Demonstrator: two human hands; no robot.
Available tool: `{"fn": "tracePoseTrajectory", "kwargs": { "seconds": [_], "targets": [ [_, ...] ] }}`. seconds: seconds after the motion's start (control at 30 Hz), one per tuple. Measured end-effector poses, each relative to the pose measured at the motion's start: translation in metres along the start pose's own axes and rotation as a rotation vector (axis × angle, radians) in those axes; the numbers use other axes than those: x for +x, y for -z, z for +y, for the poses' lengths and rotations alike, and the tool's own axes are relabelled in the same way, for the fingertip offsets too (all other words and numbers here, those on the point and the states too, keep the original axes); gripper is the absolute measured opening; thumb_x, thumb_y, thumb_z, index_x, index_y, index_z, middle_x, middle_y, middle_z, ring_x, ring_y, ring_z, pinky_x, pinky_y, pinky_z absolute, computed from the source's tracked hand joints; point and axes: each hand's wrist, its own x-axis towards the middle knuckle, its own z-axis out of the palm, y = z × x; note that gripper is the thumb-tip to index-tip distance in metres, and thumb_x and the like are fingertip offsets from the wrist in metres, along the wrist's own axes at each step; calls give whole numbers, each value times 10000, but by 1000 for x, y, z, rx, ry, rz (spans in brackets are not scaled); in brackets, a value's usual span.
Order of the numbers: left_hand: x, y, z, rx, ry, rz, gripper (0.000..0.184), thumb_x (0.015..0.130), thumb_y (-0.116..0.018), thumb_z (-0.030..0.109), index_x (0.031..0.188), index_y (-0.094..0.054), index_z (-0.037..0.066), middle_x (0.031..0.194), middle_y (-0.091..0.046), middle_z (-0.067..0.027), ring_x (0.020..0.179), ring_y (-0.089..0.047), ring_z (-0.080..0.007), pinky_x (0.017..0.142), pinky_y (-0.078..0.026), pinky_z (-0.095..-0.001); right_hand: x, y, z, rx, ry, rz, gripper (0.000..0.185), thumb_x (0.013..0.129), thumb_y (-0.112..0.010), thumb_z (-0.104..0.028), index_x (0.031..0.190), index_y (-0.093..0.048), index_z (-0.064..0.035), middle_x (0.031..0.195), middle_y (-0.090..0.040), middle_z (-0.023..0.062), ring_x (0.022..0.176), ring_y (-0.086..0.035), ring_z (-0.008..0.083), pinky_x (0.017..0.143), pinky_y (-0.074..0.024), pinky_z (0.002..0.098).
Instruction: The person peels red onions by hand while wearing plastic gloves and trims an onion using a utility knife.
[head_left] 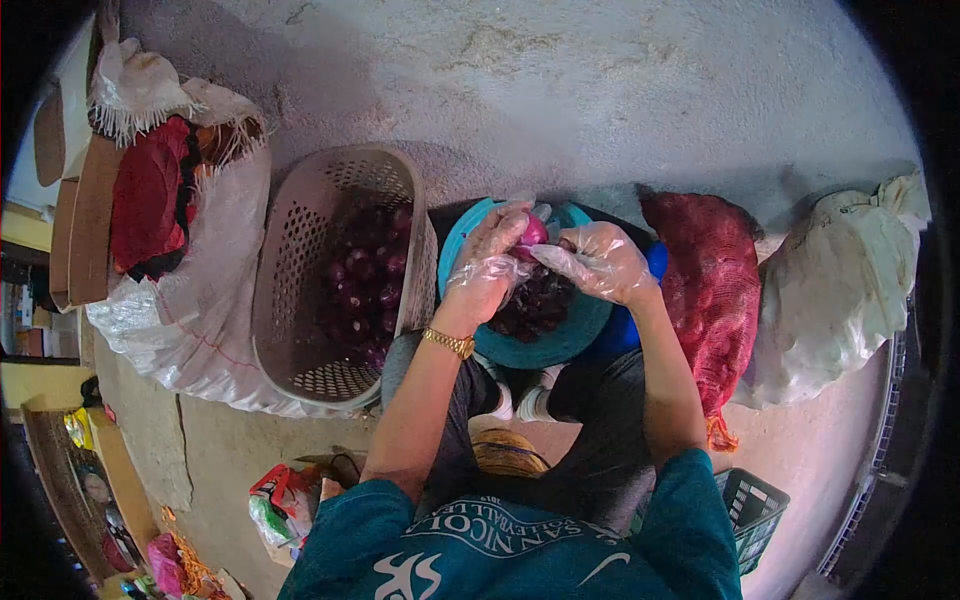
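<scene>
My left hand [488, 258], in a clear plastic glove, is closed around a red onion [534, 232] with a shiny purple surface. Close against the onion's right side is my right hand [608, 262], gloved too, with its thumb and fingers pinched together. What the right fingers grip is too small to make out. Both hands are above a round teal basin [583, 330] between my knees. Dark reddish pieces [532, 312], which look like onion skins, lie in the basin, partly hidden by my hands.
Left of the basin, a tilted perforated plastic basket [282, 270] holds many red onions [375, 275]. A red mesh sack [705, 290] and a white sack [830, 290] stand to the right. A large white sack [205, 310] lies far left. A green crate [755, 510] sits behind on the right.
</scene>
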Motion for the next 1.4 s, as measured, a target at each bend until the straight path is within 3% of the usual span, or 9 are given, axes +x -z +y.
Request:
{"fn": "tracePoseTrajectory", "kwargs": {
  "seconds": [0.3, 0.47, 0.53, 0.7, 0.83, 0.93, 1.13, 1.2, 1.4],
  "targets": [
    [1, 4, -4, -39, -57, 40, 329, 966, -645, 252, 1222, -610, 49, 1168, -640, -88, 1039, -648, -213, 930, -535, -399, -5, -2, 1, 26, 44, -130, 294, 933, -658, -366, 968, -734, -84, 717, -622, 168, 613, -563, 315, 610, -455, 384],
    [1, 7, -3, -144, 1, 69, 374, 1004, -589, 309, 1269, -573, 45, 1186, -633, -114, 1053, -659, -252, 902, -567, -391, -7, -11, 6, -90, 27, -192, 269, 913, -673, -348, 995, -737, -100, 739, -648, 166, 623, -611, 289, 616, -472, 375],
    [0, 6, -2, -127, -5, 84, 405, 1018, -563, 329, 1309, -545, 48, 1209, -628, -114, 1086, -649, -257, 885, -579, -375, -10, -14, 7, 90, 165, -120, 264, 916, -673, -337, 1011, -735, -99, 736, -653, 160, 630, -622, 283, 620, -475, 369],
    [2, 5, 5, -121, 50, -97, 385, 1022, -558, 299, 1316, -522, 53, 1220, -615, -133, 1143, -636, -290, 907, -579, -394, -12, -7, 3, 44, 30, -133, 270, 913, -686, -342, 976, -740, -85, 719, -642, 158, 611, -585, 262, 622, -473, 358],
    [0, -3, 2, -3, 9, -52, 363, 1005, -594, 244, 1306, -519, 56, 1223, -615, -131, 1159, -630, -300, 894, -583, -387, -17, -5, 9, 99, 16, -102, 276, 906, -692, -337, 894, -732, -64, 719, -639, 156, 613, -557, 261, 629, -476, 363],
    [2, 1, 0, -143, 19, 1, 342, 922, -724, 210, 1189, -590, 43, 1139, -635, -104, 1013, -666, -225, 888, -571, -354, -17, -6, 10, 64, 48, -122, 264, 897, -690, -323, 890, -718, -60, 739, -649, 162, 633, -590, 286, 632, -476, 371],
    [9, 17, -3, -139, 56, 86, 335, 942, -693, 322, 1147, -603, 73, 1142, -652, -94, 973, -653, -210, 871, -565, -376, -19, -8, 7, 11, 96, -178, 256, 890, -687, -317, 894, -707, -62, 766, -660, 177, 666, -623, 323, 629, -475, 378],
    [10, 23, 2, -166, 6, 150, 349, 968, -641, 382, 1129, -582, 78, 1093, -658, -116, 1009, -645, -242, 915, -553, -468, -21, -9, 6, -7, 127, -197, 269, 897, -685, -328, 884, -708, -60, 764, -655, 183, 663, -618, 327, 625, -471, 381],
    [9, 25, 1, -203, -123, 272, 360, 972, -629, 394, 1144, -578, 81, 1054, -638, -83, 987, -637, -243, 920, -549, -484, -15, 15, -3, -40, -268, -211, 467, 935, -629, -477, 847, -700, -24, 719, -599, 205, 635, -572, 326, 626, -452, 422]
  ]
}}
